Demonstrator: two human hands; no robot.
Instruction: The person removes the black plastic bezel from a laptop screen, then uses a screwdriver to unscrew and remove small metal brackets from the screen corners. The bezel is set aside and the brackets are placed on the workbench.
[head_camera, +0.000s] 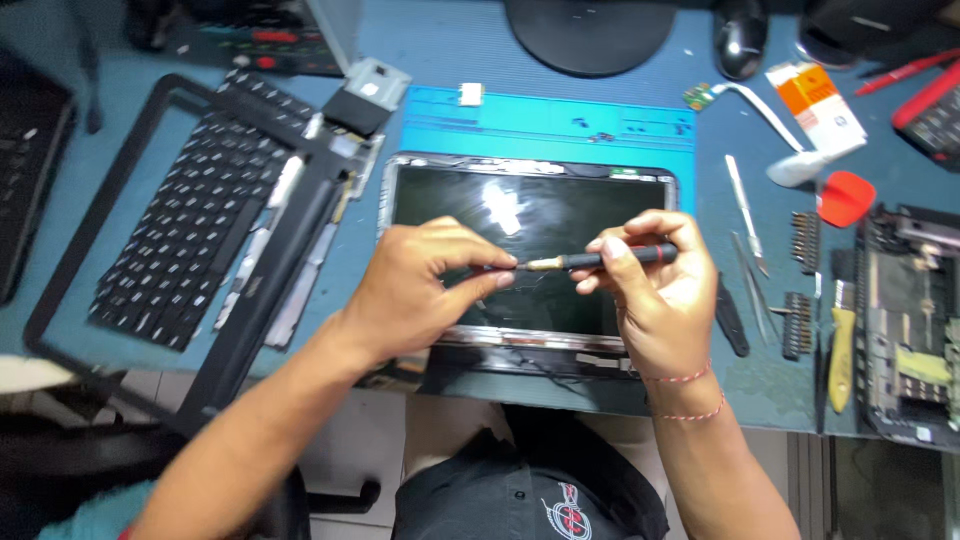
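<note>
Blue worktop (450, 45) carries dismantled laptop parts. Screen panel (530, 250) lies flat at centre on blue mat (545, 115), glass up, below both hands. Keyboard (195, 215) and black bezel frame (120, 250) set aside at left; open laptop base (905, 320) at right. Right hand (650, 290) grips precision screwdriver (600, 260) horizontally, handle clenched. Left hand (415, 290) fingers (495, 262) pinch its tip, apparently to seat bit. Bit racks (800, 285) and tweezers (745, 215) within reach at right.
</note>
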